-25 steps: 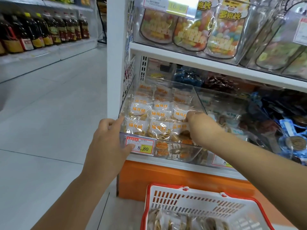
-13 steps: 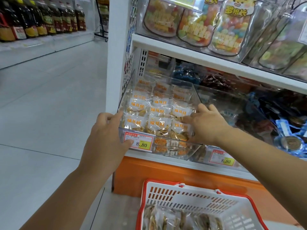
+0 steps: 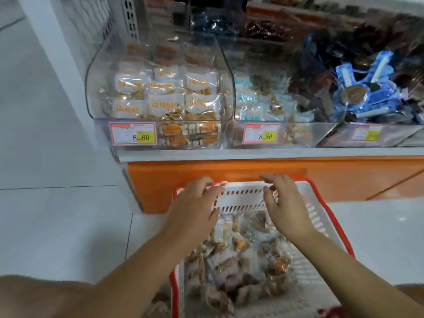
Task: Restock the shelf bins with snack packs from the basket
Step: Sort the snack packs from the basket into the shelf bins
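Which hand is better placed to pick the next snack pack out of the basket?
Probably the right. The right hand hangs open over the inside of the basket, with the snack packs below it. The left hand, also open, sits over the far-left rim corner, off to the side of the pile.

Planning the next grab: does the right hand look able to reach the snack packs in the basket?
Probably yes. The right hand hovers open over the basket, whose top is uncovered, and the snack packs lie heaped below it with nothing between.
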{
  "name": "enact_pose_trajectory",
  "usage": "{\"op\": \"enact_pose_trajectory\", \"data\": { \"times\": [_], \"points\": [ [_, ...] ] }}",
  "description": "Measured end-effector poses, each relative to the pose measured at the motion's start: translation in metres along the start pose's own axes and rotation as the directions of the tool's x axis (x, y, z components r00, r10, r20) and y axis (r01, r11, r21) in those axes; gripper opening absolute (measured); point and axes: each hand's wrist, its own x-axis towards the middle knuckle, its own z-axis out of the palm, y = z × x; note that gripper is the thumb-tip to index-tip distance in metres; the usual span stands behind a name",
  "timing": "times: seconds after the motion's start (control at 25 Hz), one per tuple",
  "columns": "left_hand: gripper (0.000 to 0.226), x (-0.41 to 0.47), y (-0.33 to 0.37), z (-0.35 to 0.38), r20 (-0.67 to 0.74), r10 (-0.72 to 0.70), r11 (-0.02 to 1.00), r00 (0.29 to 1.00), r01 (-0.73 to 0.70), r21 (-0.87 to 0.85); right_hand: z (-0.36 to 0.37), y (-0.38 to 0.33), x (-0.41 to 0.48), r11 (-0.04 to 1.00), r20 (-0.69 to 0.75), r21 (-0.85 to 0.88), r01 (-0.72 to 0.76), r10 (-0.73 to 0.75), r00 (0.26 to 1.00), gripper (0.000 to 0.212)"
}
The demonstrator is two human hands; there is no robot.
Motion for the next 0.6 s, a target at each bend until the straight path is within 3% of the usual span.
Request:
{"op": "enact_pose_trajectory", "data": {
  "times": [0.04,0.12,0.16,0.24,0.44,0.52,0.6],
  "points": [
    [0.052,-0.005,0.002,0.023,0.137,-0.04,0.999,0.99,0.041,-0.006,0.011,0.03,-0.016,0.975,0.141,-0.021,-0.22,0.221,0.965,0.03],
    [0.054,-0.015,0.003,0.062,0.33,-0.099,0.995,0.939,0.103,0.006,0.031,0.084,-0.045,0.815,0.417,-0.162,-0.557,0.568,0.71,0.037],
    [0.054,-0.021,0.003,0.078,0.388,-0.128,0.99,0.913,0.141,-0.005,0.039,0.103,-0.059,0.752,0.512,-0.236,-0.615,0.634,0.579,0.039],
    [0.051,-0.03,0.005,0.105,0.482,-0.188,0.971,0.856,0.237,-0.041,0.053,0.125,-0.079,0.705,0.623,-0.311,-0.637,0.658,0.424,0.043],
    [0.05,-0.048,0.006,0.146,0.618,-0.289,0.94,0.732,0.338,0.04,0.091,0.101,-0.094,0.697,0.743,-0.173,-0.695,0.556,0.372,0.049],
    [0.052,-0.051,0.003,0.15,0.637,-0.325,0.926,0.699,0.371,0.065,0.101,0.094,-0.094,0.767,0.733,-0.239,-0.596,0.545,0.408,0.049],
    [0.053,-0.053,-0.001,0.148,0.642,-0.366,0.889,0.673,0.458,0.026,0.101,0.095,-0.091,0.765,0.66,-0.232,-0.601,0.578,0.481,0.037]
  ]
}}
